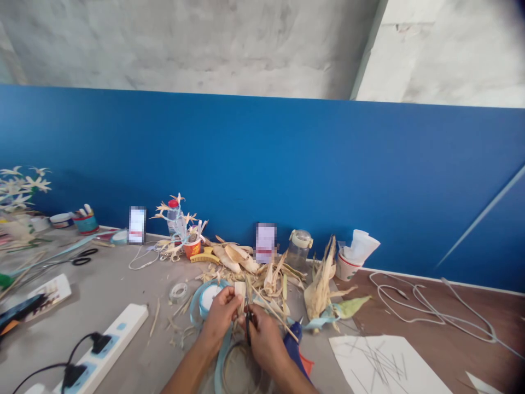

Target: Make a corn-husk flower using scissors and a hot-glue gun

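Observation:
My left hand (221, 312) pinches a pale strip of dried corn husk (240, 290) upright at the front middle of the table. Close on its right, my right hand (266, 334) is closed around black scissors (248, 324), whose blades point up beside the strip; whether they touch it I cannot tell. Behind both hands spreads a heap of dried husks (233, 257). A roll of light blue ribbon (204, 301) lies by my left hand, its tail running under my wrists. Beside my right forearm is a blue glue gun (293, 347).
A white power strip (118, 334) with plugs lies front left, and a tape roll (179, 293) nearer the middle. At right are thin wires on white paper (348, 355), a tied husk bundle (322, 290) and a paper cup (346, 269). A jar (299, 249) stands by the blue partition (262, 164).

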`<move>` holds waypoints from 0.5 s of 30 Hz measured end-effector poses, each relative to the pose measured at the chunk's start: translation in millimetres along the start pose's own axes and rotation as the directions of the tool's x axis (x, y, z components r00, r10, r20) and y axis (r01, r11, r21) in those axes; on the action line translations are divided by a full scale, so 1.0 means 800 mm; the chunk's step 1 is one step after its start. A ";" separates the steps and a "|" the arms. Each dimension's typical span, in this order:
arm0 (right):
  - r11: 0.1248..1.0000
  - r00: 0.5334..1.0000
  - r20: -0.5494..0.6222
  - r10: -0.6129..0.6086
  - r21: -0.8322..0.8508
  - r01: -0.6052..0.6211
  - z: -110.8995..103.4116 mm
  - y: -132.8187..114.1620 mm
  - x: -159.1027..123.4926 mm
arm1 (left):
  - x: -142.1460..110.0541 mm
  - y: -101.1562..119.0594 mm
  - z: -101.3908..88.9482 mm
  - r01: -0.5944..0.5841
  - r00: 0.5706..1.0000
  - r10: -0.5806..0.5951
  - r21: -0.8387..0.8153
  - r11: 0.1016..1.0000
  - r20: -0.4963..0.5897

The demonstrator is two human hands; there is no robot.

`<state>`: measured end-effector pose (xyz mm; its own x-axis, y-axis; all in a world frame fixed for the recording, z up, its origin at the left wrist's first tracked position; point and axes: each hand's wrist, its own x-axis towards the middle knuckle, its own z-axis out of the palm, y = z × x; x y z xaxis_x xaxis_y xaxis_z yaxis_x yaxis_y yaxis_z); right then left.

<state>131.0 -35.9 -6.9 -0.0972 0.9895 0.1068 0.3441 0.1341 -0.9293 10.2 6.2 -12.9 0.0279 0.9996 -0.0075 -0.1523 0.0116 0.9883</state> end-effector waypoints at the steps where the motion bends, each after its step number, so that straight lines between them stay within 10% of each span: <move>1: 0.999 1.000 -0.014 0.009 0.051 -0.009 0.000 0.002 0.002 | -0.001 0.001 0.000 0.003 1.000 -0.003 -0.002 1.000 -0.001; 7: 0.901 0.975 -0.161 0.152 0.428 -0.069 -0.020 0.004 0.024 | -0.009 0.016 0.004 0.060 0.996 -0.061 0.009 0.998 0.060; 15: 0.783 0.971 -0.037 0.238 0.598 -0.169 -0.045 -0.013 0.025 | -0.012 0.022 0.004 0.088 0.953 -0.114 0.104 0.991 0.282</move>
<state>159.1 -15.2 17.7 0.0219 0.9943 -0.1046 -0.2730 -0.0947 -0.9574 10.5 -3.3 5.2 0.3221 0.9436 -0.0769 -0.0453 0.0965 0.9943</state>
